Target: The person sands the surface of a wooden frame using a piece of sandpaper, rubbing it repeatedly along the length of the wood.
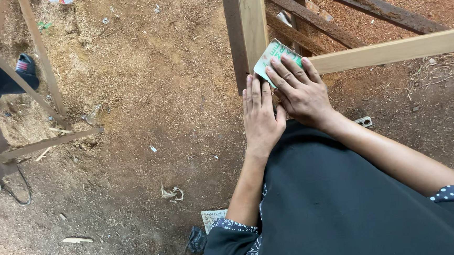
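Down near your lap, your left hand [260,117] lies flat, fingers together, pointing up at the upright wooden post [246,29]. Just beside it, your right hand [299,90] spreads its fingers over a sheet of sandpaper [270,56], pressing it to the post where the pale rail [390,50] joins. Its long axis tilts up to the right. Farther off lies sawdust-covered ground [156,84].

Woodworking yard, sawdust floor [146,95], timber frames [247,26]
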